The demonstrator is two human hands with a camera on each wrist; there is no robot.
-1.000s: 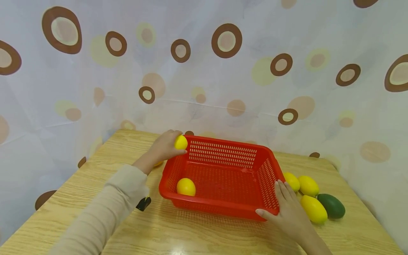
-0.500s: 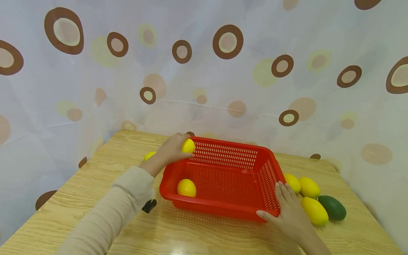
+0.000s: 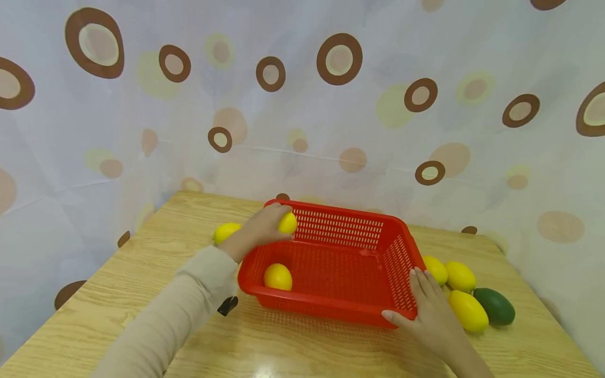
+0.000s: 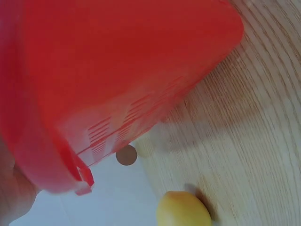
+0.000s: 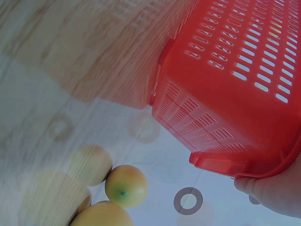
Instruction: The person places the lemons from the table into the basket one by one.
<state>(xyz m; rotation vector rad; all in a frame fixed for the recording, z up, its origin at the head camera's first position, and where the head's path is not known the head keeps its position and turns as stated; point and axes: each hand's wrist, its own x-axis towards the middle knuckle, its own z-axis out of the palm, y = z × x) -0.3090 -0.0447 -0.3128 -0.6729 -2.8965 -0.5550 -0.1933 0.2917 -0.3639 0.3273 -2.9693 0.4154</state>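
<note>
My left hand holds a yellow lemon over the far left part of the red basket. Most of the lemon is covered by the fingers. Inside the basket, a rounder yellow fruit lies in the near left corner. With its fingers straight, my right hand rests on the basket's near right corner, thumb across the front rim. In the right wrist view, the fingers lie along the rim. The left wrist view has only part of the left hand beside the rim; the held lemon is not visible there.
Left of the basket, a yellow fruit sits on the wooden table; a small black object is partly hidden behind the left sleeve. Several yellow fruits and a dark green fruit lie to the right. A patterned cloth hangs behind.
My left hand has carried the lemon rightward and slightly down, from the basket's far left rim to above its inside. The right hand stays on the corner.
</note>
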